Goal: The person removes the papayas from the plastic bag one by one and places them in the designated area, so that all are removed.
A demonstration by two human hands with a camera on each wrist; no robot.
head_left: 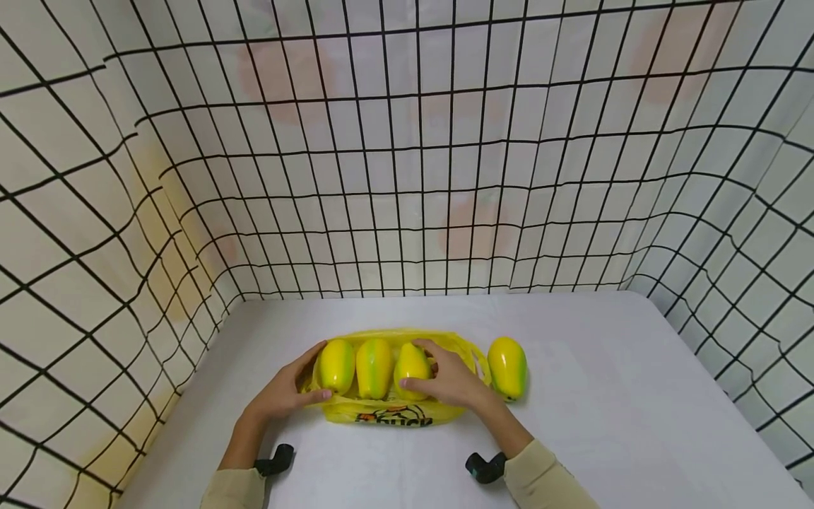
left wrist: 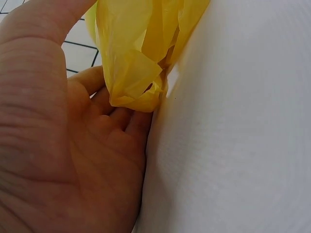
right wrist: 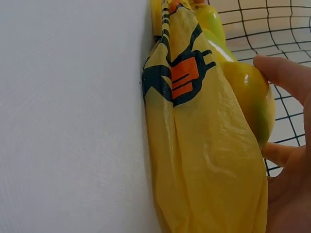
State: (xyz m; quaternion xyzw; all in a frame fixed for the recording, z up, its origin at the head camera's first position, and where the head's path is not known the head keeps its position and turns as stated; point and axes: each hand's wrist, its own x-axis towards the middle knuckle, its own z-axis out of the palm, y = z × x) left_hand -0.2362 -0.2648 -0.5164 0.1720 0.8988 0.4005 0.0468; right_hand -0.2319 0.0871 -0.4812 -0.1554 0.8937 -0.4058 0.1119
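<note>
A yellow plastic bag (head_left: 397, 417) with dark printing lies spread on the table. Three glossy yellow-green fruits sit in a row at its opening: a left one (head_left: 337, 366), a middle one (head_left: 374, 368) and a right one (head_left: 412, 363). My left hand (head_left: 289, 387) holds the bag's left end, thumb along the front rim and fingers behind; the left wrist view shows crumpled plastic (left wrist: 131, 58) within its curve. My right hand (head_left: 454, 378) grips the right fruit (right wrist: 250, 99) between thumb and fingers. A fourth such fruit (head_left: 507, 367) lies outside the bag, beyond its handle.
A white-covered table (head_left: 604, 396) extends around the bag. Black grid netting (head_left: 407, 191) over white sheeting encloses the back and both sides. Dark wrist-worn devices (head_left: 486, 468) sit at both wrists.
</note>
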